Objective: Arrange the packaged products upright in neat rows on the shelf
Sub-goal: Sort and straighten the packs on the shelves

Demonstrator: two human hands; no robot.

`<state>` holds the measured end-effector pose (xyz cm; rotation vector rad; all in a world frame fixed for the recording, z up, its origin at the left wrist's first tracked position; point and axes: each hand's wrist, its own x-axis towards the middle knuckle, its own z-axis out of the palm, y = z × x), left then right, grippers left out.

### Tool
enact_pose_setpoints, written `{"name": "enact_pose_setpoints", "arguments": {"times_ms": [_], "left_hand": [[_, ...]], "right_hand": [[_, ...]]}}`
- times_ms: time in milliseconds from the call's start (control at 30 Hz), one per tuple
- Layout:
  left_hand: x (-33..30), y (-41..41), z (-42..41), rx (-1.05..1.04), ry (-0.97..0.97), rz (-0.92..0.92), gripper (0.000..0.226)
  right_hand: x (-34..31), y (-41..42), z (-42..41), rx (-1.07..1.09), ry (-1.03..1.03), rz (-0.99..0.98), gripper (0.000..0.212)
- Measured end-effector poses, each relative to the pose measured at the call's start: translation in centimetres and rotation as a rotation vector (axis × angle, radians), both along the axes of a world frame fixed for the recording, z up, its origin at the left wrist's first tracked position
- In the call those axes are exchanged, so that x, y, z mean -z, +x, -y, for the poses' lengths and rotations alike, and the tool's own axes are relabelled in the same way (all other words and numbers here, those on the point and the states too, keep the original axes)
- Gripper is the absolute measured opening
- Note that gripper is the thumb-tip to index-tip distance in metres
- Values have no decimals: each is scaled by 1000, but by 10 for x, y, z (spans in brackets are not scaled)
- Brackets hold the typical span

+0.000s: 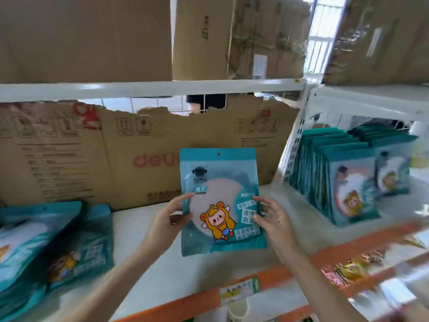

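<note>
While gripped upright by both hands (173, 219), teal mirror packet (220, 201) above shelf (185, 270).

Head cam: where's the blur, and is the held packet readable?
Head view: the held packet is sharp at centre, "MIRROR" legible; left hand and right hand are clear; motion smear grows toward the lower right, upright packet rows soft; window blown out; wide-angle bends the shelf rail.

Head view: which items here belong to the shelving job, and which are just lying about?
Part of the job:
- teal package, upright, held by left hand and right hand
- upright package rows
- leaning packages
- white shelf

Just lying about:
- torn cardboard sheet
- cardboard boxes above
- blurred snack packets below
</note>
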<state>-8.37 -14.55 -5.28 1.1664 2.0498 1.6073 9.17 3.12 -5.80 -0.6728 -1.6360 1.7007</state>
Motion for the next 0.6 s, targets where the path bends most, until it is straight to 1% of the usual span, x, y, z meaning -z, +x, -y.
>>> {"name": "enact_pose_setpoints", "arguments": {"times_ms": [67,200,267,333,400,600], "left_hand": [[-4,18,-17,27,1,-25,58],[-9,60,-55,29,32,-39,53],[-11,85,-79,32,49,-48,55],[-13,111,-107,68,60,-48,63],[-14,138,-140,113,60,-57,68],[-8,223,-234,251,66,-54,65]], "right_hand": [[0,19,-13,37,14,5,35],[-3,61,-47,55,-12,-9,34],[-8,88,-68,77,12,-14,35],[-12,118,-91,108,51,-33,36],[-13,152,-114,153,48,-61,37],[-11,256,-179,333,54,-58,37]]}}
